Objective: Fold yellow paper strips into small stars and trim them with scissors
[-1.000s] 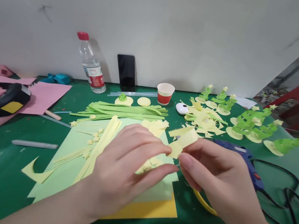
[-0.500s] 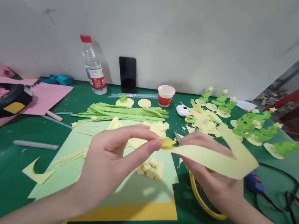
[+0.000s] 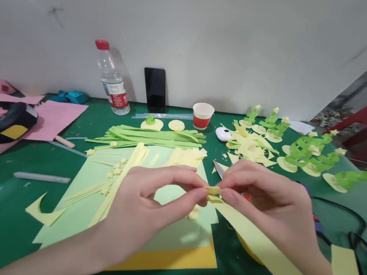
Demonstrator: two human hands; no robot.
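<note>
Looks like the folding step to me: the person has a pale yellow paper strip [image 3: 266, 251] with its near end bent into a tiny packet, right between the two sets of fingertips. The left hand [image 3: 148, 197] pinches one side of that packet between thumb and index finger, and the right hand [image 3: 272, 196] pinches the other side the same way, so neither one is free. The long tail droops from the right fingertips and crosses in front of the right wrist, its far end curling up.

I'd guess the next move calls for a snug, even crease and swinging that tail around without twisting it. The tail's probably the main nuisance, since the right forearm is right behind it.

As for clutter, a metal blade [image 3: 218, 169] pokes out just past the right fingers; can't tell if they touch it. Light green paper [image 3: 169, 239] lies under the left hand, with green strips [image 3: 155, 136] beyond it. Farther past the right hand there's a heap of yellow scraps [image 3: 251, 145], and a black cable [image 3: 361, 218] off to its right. The paper cup [image 3: 202, 116] sits well clear, ahead of both hands.
</note>
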